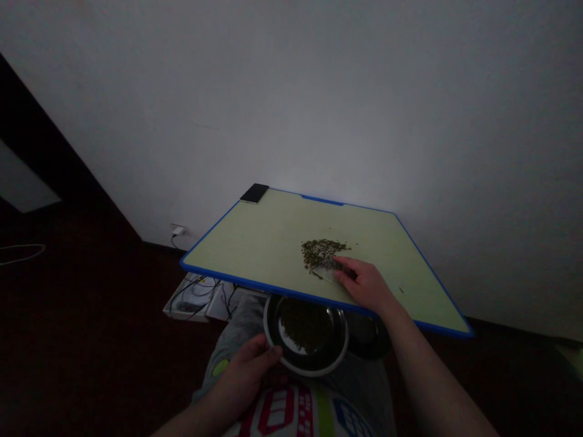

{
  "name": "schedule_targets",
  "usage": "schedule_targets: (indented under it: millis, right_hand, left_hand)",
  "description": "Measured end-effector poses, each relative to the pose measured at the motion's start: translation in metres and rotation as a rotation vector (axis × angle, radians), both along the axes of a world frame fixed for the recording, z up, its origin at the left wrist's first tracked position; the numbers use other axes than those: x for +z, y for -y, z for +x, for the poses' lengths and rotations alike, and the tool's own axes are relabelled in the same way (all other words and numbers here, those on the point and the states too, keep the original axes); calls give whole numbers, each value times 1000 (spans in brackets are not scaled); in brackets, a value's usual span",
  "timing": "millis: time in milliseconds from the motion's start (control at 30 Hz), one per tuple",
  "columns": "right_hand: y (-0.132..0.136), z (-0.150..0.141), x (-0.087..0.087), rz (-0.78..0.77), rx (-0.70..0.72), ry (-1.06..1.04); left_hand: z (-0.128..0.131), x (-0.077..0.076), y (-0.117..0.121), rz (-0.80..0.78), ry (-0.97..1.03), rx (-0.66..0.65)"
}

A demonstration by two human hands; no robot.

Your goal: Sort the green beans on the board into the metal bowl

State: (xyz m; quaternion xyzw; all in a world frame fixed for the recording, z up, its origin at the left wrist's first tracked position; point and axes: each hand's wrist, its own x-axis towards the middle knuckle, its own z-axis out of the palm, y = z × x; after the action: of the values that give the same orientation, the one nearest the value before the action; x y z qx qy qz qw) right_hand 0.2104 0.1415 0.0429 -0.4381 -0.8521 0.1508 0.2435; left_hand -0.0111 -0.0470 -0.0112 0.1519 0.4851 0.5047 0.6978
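Carefully placed, the right hand (359, 285) rests low on the blue-rimmed surface (255, 243), its fingers (341, 267) curled against the small green grains (319, 252) near that surface's front edge; whether they grip anything is hard to tell. Just below that edge, left fingers (272, 351) hold the steel bowl (310, 371) by its rim, a sound position for catching stray grains.

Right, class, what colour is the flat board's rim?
Pale green board's rim: bright blue, head view.

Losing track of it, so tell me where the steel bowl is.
In the head view, the steel bowl sits in the left hand, low and centre, just under the near blue edge of the board.
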Motion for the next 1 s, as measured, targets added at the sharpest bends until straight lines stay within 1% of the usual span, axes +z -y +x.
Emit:
schedule_targets:
  millis: [200, 433, 733, 1000]
  right_hand:
    - [1, -10, 6, 20, -56, -8]
    - [2, -12, -4, 38, -82, -66]
    - [3, -9, -3, 39, -73, -109]
    - [3, -10, -6, 15, -82, -119]
  left_hand:
    - [0, -1, 2, 1, 6, 15]
    - [0, -7, 1, 39, 2, 0]
    - [0, 2, 1, 13, 5, 2]
    - [0, 0, 0, 18, -3, 0]
